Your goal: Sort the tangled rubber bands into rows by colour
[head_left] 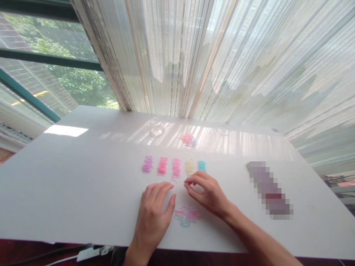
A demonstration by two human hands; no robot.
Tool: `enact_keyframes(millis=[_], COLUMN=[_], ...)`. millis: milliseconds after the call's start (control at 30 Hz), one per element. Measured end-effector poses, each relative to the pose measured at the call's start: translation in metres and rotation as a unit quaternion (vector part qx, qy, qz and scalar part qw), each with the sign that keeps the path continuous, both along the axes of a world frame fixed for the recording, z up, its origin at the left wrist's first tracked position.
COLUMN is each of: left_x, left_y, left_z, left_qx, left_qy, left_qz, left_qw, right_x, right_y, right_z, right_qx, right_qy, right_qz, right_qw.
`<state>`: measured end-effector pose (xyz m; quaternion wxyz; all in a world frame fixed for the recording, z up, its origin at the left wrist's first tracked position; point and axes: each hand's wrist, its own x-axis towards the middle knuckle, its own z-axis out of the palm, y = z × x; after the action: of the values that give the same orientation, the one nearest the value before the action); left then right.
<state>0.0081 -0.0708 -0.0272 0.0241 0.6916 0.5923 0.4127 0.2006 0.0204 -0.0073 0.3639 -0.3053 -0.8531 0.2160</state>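
My left hand [157, 203] rests on the white table, thumb apart from the fingers, with nothing visible in it. The thumb and forefinger of my right hand [203, 190] are closed in a pinch; whatever they hold is too small to make out. Just beyond my hands, small rubber bands are laid in columns by colour: purple [148, 164], red-pink [162, 166], pink [176, 167], yellow [189, 167] and teal [202, 166], the last partly behind my right hand. Between my wrists lies a loose mixed pile of rubber bands [188, 215].
Farther back on the white table [83, 184] sits another mixed pile of bands [189, 140]. A clear round container [157, 130] and a clear round lid-like piece [223, 131] stand near the curtain [172, 55]. A blurred-out oblong object [269, 190] lies at right.
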Motion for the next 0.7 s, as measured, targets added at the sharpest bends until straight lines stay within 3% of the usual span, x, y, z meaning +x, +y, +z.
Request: enact_keyframes(millis=[167,367,700], left_x=[0.002,0.001,0.005], left_y=[0.001,0.001,0.003], left_z=[-0.003,-0.003,-0.001], left_qx=[-0.013,-0.018,-0.062], left_qy=[0.063,0.053,0.106], left_qz=[0.005,0.000,-0.005], left_qw=[0.998,0.998,0.992], right_x=[-0.010,-0.018,0.003], right_y=[0.007,0.007,0.003], right_z=[-0.003,-0.003,-0.004], right_qx=[0.063,0.112,0.088], right_qy=[-0.049,-0.150,-0.084], right_qz=[-0.047,-0.045,-0.072], right_qw=[0.996,0.981,0.990])
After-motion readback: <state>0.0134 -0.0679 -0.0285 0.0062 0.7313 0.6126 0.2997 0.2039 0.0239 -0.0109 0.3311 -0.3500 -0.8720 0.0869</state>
